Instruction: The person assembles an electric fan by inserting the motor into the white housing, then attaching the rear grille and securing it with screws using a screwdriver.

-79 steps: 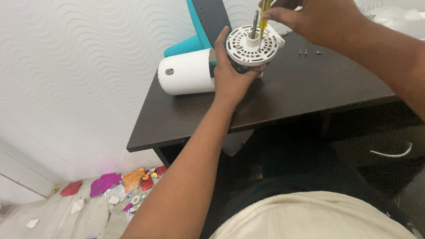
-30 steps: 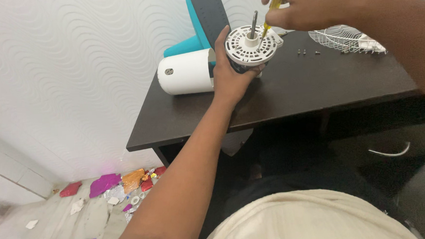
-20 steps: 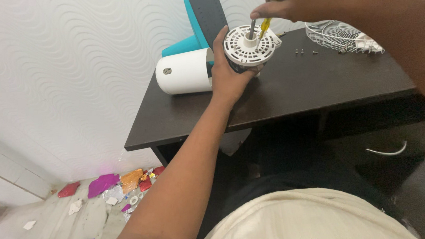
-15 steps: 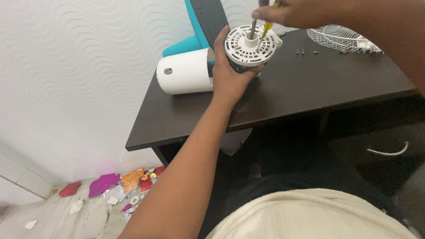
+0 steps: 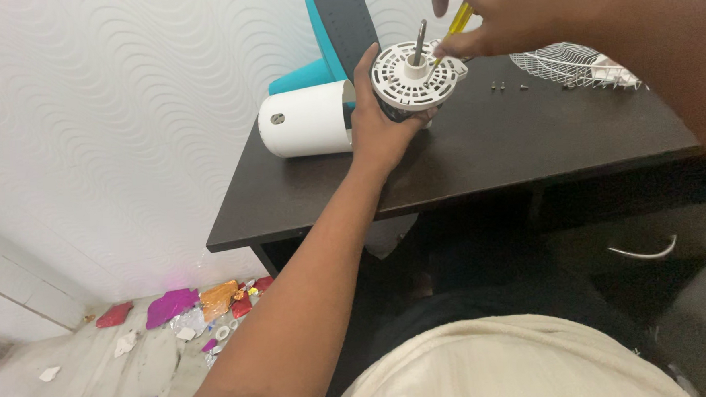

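Fan motor housing (image 5: 411,79): a round white slotted cover with a metal shaft (image 5: 419,43) standing upright from its centre hub. It is positioned over the rear left part of the dark desk (image 5: 479,147). The left hand (image 5: 377,129) has its grip closed around the left side and underside of the housing, thumb raised along the rim. The right hand (image 5: 504,9) has its grip closed on a yellow-handled screwdriver (image 5: 453,30), held at a tilt with the tip down on the cover just right of the shaft.

Adjacent items: a white cylindrical shell (image 5: 305,124) lies on its side just left of the housing; a teal stand part (image 5: 332,30) leans behind it. Three small screws (image 5: 507,87) lie on the desk right of the housing. A white wire fan guard (image 5: 575,64) rests near the rear right edge. Coloured foil scraps (image 5: 190,308) lie on the floor by the wall.
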